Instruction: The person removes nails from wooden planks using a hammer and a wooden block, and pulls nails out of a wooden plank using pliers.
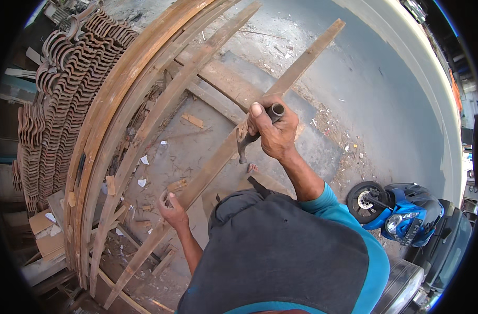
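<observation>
My right hand [275,131] is closed round a dark hammer [244,140], its curved metal head sticking out on the left side of the fist. The fist is at a long wooden strip [211,166] that slants from upper right to lower left. Lower down, my left hand [174,212] lies against the same strip's left edge, thumb and fingers apart and slightly curled, with nothing seen between them. A small wood block [177,184] shows just beyond its fingertips.
Long bent timbers [116,86] curve along the left, beside stacked clay roof tiles [74,112]. Thick beams [223,78] cross behind the strip. Wood scraps [192,121] litter the concrete floor. A blue motorcycle [406,214] stands at the right, near a pale curved wall edge [432,78].
</observation>
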Action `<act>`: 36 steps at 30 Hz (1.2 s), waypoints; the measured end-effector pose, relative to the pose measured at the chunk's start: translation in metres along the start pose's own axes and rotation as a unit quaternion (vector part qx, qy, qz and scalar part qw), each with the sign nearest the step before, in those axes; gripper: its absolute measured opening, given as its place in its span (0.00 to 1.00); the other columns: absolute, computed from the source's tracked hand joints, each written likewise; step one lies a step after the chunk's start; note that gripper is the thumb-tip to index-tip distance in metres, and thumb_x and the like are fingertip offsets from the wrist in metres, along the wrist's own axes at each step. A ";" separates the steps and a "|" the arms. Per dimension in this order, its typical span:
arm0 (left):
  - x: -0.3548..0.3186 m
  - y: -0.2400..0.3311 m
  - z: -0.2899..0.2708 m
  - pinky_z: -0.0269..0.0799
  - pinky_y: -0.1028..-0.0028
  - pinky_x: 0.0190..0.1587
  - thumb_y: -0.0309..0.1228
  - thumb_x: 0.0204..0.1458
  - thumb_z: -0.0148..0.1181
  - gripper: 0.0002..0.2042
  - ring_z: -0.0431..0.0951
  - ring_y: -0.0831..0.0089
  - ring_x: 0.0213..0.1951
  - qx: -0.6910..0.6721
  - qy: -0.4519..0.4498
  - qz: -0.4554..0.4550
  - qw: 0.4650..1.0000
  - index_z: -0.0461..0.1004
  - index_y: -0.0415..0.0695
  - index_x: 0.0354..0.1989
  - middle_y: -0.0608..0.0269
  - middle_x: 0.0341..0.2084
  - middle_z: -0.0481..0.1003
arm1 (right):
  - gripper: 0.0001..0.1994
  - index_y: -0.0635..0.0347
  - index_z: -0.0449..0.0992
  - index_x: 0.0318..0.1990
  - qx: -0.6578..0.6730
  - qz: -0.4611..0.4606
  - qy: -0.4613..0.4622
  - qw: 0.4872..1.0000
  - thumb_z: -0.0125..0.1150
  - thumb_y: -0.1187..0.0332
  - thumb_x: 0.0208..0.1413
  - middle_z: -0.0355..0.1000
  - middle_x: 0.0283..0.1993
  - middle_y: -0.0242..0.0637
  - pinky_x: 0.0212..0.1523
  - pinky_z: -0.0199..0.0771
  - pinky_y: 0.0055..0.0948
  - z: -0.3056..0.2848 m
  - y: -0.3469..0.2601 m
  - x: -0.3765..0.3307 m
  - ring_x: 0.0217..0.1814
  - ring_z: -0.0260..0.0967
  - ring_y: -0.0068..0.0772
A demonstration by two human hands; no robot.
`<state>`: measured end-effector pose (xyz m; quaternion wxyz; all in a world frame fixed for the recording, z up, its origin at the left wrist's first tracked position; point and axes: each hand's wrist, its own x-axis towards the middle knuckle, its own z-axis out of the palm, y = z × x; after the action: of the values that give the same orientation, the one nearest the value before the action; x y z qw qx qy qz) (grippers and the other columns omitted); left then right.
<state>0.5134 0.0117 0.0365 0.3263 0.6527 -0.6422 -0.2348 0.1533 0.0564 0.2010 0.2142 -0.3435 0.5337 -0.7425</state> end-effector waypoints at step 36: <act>0.025 0.162 0.225 0.76 0.58 0.39 0.44 0.35 0.78 0.37 0.79 0.52 0.38 0.174 -0.344 0.227 0.894 0.72 0.49 0.58 0.53 0.35 0.75 | 0.19 0.62 0.68 0.31 -0.044 0.047 0.239 0.969 0.66 0.57 0.62 0.59 0.20 0.28 0.24 0.68 0.26 -0.321 0.085 0.398 0.20 0.60 0.22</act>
<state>0.2408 -0.0349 0.0049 0.0102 0.4141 -0.8756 -0.2486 -0.3555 -0.0372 0.1707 0.1002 -0.1397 0.6169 -0.7681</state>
